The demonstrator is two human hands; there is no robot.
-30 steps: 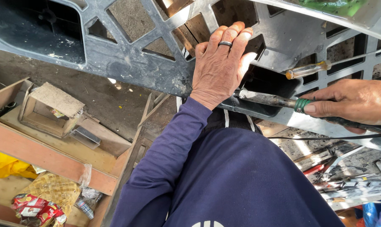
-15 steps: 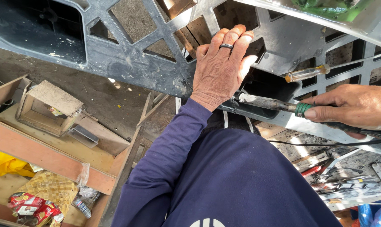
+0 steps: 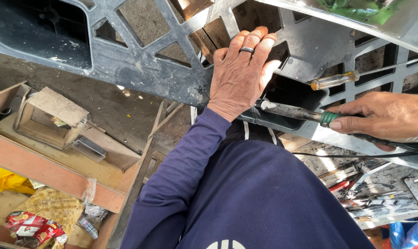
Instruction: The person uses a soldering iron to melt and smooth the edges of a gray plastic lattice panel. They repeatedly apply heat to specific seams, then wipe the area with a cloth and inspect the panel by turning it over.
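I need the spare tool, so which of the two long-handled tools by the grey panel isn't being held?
The amber-handled screwdriver lying free on the panel; the other tool is gripped by the right hand.

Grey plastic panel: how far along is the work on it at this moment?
Done: nothing finished can be made out from this view. In hand: the left hand lies flat on the grey plastic panel, pressing it; the right hand grips a soldering iron with its tip at the panel's edge beside the left hand. Left: an amber-handled screwdriver rests unused in the panel's openings. The spot at the tip is too small to judge.
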